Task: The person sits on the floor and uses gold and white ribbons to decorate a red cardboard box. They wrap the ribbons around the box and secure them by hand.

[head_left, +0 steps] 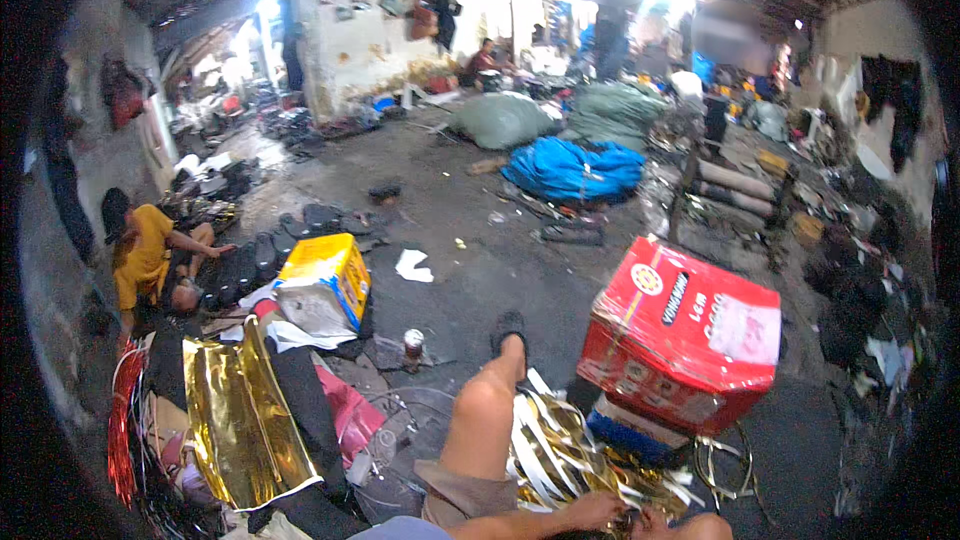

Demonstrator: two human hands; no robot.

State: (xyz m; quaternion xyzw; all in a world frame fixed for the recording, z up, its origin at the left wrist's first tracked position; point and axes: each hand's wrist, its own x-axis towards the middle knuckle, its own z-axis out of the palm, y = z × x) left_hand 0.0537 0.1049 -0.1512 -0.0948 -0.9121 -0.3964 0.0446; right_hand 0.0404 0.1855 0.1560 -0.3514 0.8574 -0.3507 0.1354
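Observation:
At the lower edge my left forearm reaches across to the right, past my bent bare leg and brown shorts. My left hand (pixel 594 511) has its fingers curled together over something small and dark that I cannot make out. Close beside it is my right hand (pixel 652 520), partly cut off by the lower edge, its fingers hidden. Just beyond both hands lies a pile of gold and white strips (pixel 560 445), some reaching under them. A large gold foil sheet (pixel 240 420) with a white edge drapes over dark material at the left.
A red carton (pixel 685 330) stands on a blue-and-white box at the right. A yellow-and-white carton (pixel 325 285) sits left of centre, near dark shoe-like pieces and a person in a yellow shirt (pixel 150 255). Farther off lie a blue bundle (pixel 575 170) and green sacks (pixel 500 120).

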